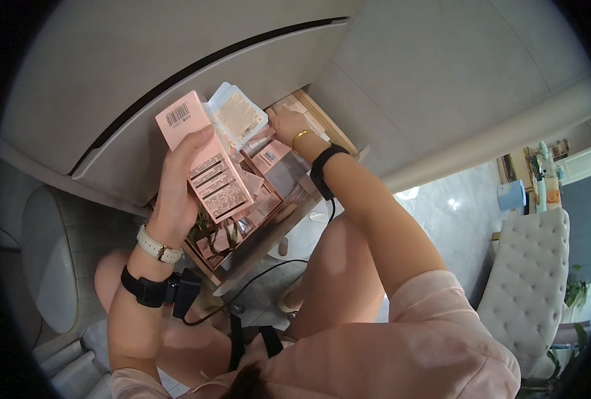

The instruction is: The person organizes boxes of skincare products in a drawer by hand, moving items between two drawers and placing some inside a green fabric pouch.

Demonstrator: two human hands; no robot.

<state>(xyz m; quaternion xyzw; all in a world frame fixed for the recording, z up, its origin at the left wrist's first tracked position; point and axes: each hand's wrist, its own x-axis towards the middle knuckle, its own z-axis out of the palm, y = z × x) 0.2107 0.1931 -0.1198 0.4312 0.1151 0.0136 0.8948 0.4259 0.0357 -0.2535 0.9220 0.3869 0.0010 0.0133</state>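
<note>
A pink carton (206,159) with a barcode on its end and dark print panels on its side is gripped in my left hand (186,163), thumb across its face. The carton is tilted above an open drawer (302,186) full of small packages. Beside the carton's upper end is a light blue packet (239,118) with a cream label. My right hand (289,125) reaches into the drawer's far right part, its fingers bent down among pale boxes, close to the packet's edge. What those fingertips hold, if anything, is hidden. A pink box (269,157) lies in the drawer below my right wrist.
The drawer front stands just above my knees. Shut drawer fronts (242,66) of the cabinet rise behind it. A black cable (262,271) runs between my wrist straps. A rounded pale stool (49,259) is at the left, a tufted bench (525,286) at the right.
</note>
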